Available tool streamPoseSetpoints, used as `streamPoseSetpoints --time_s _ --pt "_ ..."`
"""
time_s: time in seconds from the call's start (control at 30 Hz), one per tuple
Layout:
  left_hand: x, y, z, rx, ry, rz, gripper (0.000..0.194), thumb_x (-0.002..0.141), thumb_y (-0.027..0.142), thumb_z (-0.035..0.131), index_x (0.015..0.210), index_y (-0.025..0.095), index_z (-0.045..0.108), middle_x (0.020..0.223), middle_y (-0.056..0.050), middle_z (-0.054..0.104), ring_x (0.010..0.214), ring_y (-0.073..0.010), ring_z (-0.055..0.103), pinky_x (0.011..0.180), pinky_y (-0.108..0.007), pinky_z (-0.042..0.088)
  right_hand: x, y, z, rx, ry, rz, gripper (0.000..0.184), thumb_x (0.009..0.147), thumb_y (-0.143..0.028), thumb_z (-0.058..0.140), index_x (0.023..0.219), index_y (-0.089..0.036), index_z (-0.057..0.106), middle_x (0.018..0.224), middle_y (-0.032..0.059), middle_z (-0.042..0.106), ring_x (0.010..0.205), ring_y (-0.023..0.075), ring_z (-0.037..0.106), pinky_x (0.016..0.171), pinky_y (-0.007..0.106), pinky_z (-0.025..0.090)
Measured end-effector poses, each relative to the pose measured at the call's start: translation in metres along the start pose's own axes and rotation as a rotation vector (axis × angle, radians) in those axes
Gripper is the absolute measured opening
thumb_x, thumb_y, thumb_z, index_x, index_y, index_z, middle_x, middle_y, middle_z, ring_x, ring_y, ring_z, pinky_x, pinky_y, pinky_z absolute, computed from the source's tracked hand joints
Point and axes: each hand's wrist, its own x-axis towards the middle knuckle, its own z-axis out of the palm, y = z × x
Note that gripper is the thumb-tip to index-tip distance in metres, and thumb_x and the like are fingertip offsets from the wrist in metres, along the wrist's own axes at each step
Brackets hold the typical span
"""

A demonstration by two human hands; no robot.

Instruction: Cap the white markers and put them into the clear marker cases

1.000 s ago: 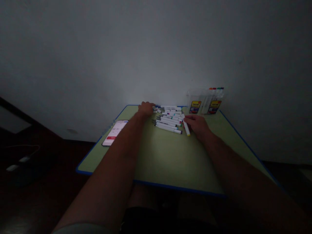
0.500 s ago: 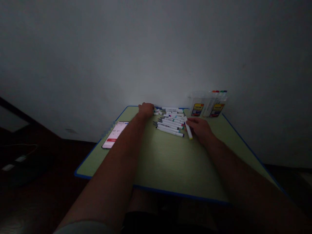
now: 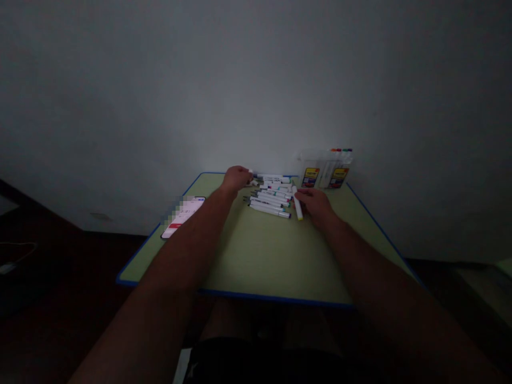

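Note:
In my right hand (image 3: 315,200) is a white marker (image 3: 298,207) with a yellow end, pinched between thumb and fingers. It slants over the right side of several white markers (image 3: 269,210), which lie side by side with dark tips toward the left and coloured ends toward the right. My left hand (image 3: 236,178) is at the far edge, its fingertips closed on a small white marker cap (image 3: 250,173). Just below those fingertips lie loose white caps (image 3: 255,183), partly hidden by the hand.
A clear marker case (image 3: 320,165) with yellow labels and a few coloured markers stands at the back right. A lit phone (image 3: 184,216) lies on the left of the green table (image 3: 276,261), which has a blue edge. Behind it rises a wall (image 3: 248,80).
My left hand has risen from the loose caps with a small white cap in its fingertips. The right hand keeps its marker. The whole view has shifted, moving the scene slightly left.

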Motion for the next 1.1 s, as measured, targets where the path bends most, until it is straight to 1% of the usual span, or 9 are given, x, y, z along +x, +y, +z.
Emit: streamPoseSetpoints --time_s 0.03,0.1,0.17,0.2,0.27,0.37,0.57,0.8,1.1 --pt "-0.01 0.003 0.0 -0.064 -0.053 -0.024 0.007 0.08 0.016 0.062 0.079 0.014 0.068 0.088 -0.011 0.075 0.077 -0.0187 0.069 0.075 -0.033 0.054 -0.001 -0.001 0.0 0.015 -0.005 0.0 0.015 0.085 -0.013 0.066 0.1 -0.013 0.069 0.083 0.0054 0.074 0.055 0.0115 0.064 0.05 0.022 0.053" --pt "-0.032 0.008 -0.001 -0.145 -0.105 -0.04 0.011 0.083 0.018 0.06 0.074 0.014 0.065 0.081 -0.009 0.073 0.062 -0.0127 0.064 0.065 -0.028 0.053 -0.003 -0.005 0.002 0.065 -0.029 0.006 0.014 0.086 -0.012 0.067 0.1 -0.014 0.068 0.086 0.0057 0.075 0.059 0.0121 0.067 0.054 0.024 0.056" --pt "-0.051 0.01 -0.004 -0.352 -0.188 -0.133 0.009 0.082 0.016 0.061 0.073 0.014 0.063 0.075 -0.007 0.071 0.053 -0.0093 0.058 0.055 -0.023 0.049 -0.008 -0.011 0.003 0.136 -0.06 0.024 0.015 0.086 -0.009 0.067 0.1 -0.014 0.067 0.083 0.0049 0.075 0.061 0.0129 0.068 0.059 0.026 0.058" --pt "-0.059 0.011 -0.006 -0.416 -0.23 -0.174 0.007 0.081 0.014 0.061 0.075 0.013 0.063 0.073 -0.007 0.07 0.052 -0.009 0.057 0.053 -0.022 0.049 -0.011 -0.014 0.005 0.176 -0.074 0.034 0.016 0.085 -0.007 0.067 0.1 -0.014 0.066 0.081 0.0044 0.075 0.062 0.0133 0.069 0.06 0.026 0.059" --pt "-0.073 0.01 -0.008 -0.501 -0.264 -0.237 0.005 0.081 0.012 0.06 0.079 0.011 0.064 0.069 -0.005 0.068 0.05 -0.0084 0.057 0.051 -0.021 0.049 -0.017 -0.021 0.007 0.256 -0.096 0.042 0.018 0.084 -0.004 0.067 0.1 -0.014 0.066 0.079 0.0041 0.075 0.063 0.0139 0.07 0.063 0.028 0.061" --pt "-0.085 0.004 -0.007 -0.59 -0.312 -0.282 0.006 0.084 0.01 0.058 0.084 0.01 0.064 0.069 -0.005 0.068 0.049 -0.0086 0.058 0.051 -0.021 0.051 -0.027 -0.029 0.011 0.333 -0.127 0.042 0.017 0.085 -0.002 0.066 0.098 -0.013 0.066 0.079 0.0049 0.075 0.064 0.0143 0.071 0.066 0.03 0.062" --pt "-0.095 -0.003 -0.003 -0.605 -0.366 -0.227 0.005 0.085 0.01 0.06 0.088 0.011 0.064 0.071 -0.007 0.071 0.052 -0.0108 0.062 0.054 -0.022 0.053 -0.032 -0.03 0.014 0.317 -0.133 0.054 0.012 0.087 0.0 0.063 0.088 -0.012 0.067 0.077 0.0053 0.075 0.061 0.0136 0.069 0.068 0.032 0.063" --pt "-0.097 -0.005 -0.003 -0.632 -0.421 -0.154 0.012 0.084 0.014 0.063 0.094 0.01 0.067 0.075 -0.008 0.072 0.052 -0.0106 0.061 0.051 -0.021 0.05 -0.031 -0.028 0.014 0.296 -0.119 0.045 0.012 0.087 -0.001 0.065 0.089 -0.013 0.065 0.075 0.0043 0.074 0.06 0.0141 0.069 0.064 0.031 0.063" --pt "-0.097 -0.008 0.001 -0.622 -0.4 -0.205 0.01 0.083 0.01 0.063 0.092 0.009 0.067 0.074 -0.009 0.072 0.049 -0.0091 0.058 0.051 -0.022 0.049 -0.031 -0.026 0.013 0.277 -0.14 0.015 0.013 0.087 -0.003 0.065 0.094 -0.013 0.064 0.081 0.0063 0.076 0.065 0.0152 0.072 0.066 0.032 0.064"
